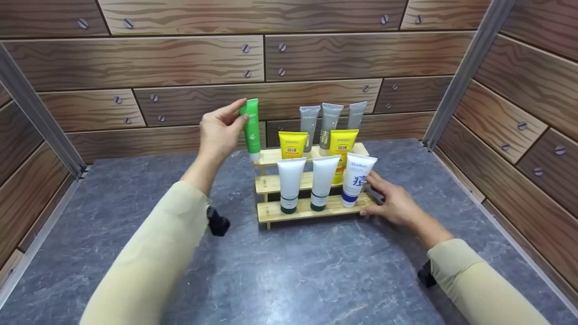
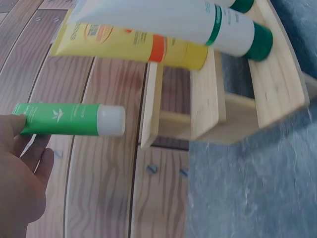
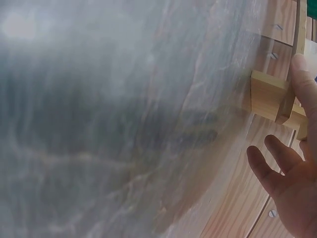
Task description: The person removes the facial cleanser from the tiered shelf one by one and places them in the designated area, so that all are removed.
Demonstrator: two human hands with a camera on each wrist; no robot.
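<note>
A green tube (image 1: 253, 128) is pinched by the left hand (image 1: 219, 132), cap (image 1: 255, 156) below fingertips (image 1: 242, 119) — a wooden rack (image 1: 270, 208) is touched by the splayed right hand (image 1: 395, 205).

rack (image 1: 271, 210) on table (image 1: 293, 271); tubes (image 1: 291, 183) on rack; held tube (image 1: 252, 128) left; wall (image 1: 198, 58) behind

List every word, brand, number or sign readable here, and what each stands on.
"痘": white tube with the blue band; the brand above is too blurred.
"ENSEO", probably: yellow tubes; characters below too small to be sure.
White leaf sign, no words: green tube; its lettering is too blurred.
Unreadable: print on the grey tubes and the white tubes with green bands.
No number is readable.
</note>
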